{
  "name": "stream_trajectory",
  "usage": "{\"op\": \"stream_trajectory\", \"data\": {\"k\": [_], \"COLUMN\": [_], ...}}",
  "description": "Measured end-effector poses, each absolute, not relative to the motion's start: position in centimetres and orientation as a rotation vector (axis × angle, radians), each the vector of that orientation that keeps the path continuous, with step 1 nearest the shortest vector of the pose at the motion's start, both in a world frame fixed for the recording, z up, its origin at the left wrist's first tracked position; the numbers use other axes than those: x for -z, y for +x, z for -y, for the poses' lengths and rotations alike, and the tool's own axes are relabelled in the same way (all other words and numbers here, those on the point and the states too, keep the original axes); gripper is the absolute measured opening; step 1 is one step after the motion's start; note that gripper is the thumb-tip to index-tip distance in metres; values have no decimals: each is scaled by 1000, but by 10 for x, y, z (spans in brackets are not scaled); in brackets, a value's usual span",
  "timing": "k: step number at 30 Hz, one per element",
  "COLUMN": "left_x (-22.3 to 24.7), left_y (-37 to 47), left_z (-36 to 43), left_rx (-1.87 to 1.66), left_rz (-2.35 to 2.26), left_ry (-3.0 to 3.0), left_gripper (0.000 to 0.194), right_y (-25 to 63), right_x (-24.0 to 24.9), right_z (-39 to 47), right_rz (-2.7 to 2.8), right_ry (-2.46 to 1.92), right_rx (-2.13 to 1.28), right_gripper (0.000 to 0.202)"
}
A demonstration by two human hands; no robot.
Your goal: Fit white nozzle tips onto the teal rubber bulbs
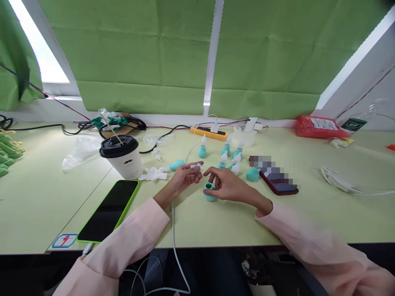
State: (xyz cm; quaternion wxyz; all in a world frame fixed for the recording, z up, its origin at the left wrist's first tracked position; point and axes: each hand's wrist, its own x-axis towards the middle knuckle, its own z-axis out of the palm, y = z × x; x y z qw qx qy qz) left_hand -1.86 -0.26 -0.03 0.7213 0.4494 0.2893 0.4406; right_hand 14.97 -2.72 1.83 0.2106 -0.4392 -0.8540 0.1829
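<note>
My left hand (185, 176) is closed on a small clear plastic piece (196, 166), held between thumb and fingers. Just to its right, my right hand (226, 185) curves over an open-topped teal bulb (210, 197) standing on the table; its thumb touches the rim, and whether the fingers grip it is unclear. Beyond my hands stand several teal bulbs with clear pointed tips, one of them a separate bulb (202, 150). A bare teal bulb (253, 174) sits right of my right hand. Another teal bulb (177, 165) lies on its side behind my left hand.
A lidded paper cup (125, 162) and a green-cased phone (109, 211) are at left, near white crumpled pieces (153, 174). A dark red phone (279, 181) lies at right. An orange power strip (210, 133), cables and a red package (319, 126) line the back.
</note>
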Motion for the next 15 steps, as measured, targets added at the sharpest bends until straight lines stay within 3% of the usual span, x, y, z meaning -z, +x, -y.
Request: {"op": "stream_trajectory", "data": {"k": [4, 8, 12, 15], "left_x": [-1, 4, 5, 2], "left_y": [-21, -22, -20, -18], "left_z": [1, -3, -2, 1], "left_rx": [-938, -905, -991, -1019], "left_rz": [-635, -654, -676, -716], "left_ry": [1050, 1079, 1077, 1129], "left_gripper": [37, 39, 29, 40], "right_y": [154, 154, 150, 147], "right_x": [8, 25, 29, 30], "right_z": [35, 45, 50, 52], "right_rz": [2317, 2221, 2151, 2068], "right_ry": [-1140, -1006, -1034, -981], "right_rx": [-361, -453, -531, -618], "right_gripper": [31, 52, 38, 47]}}
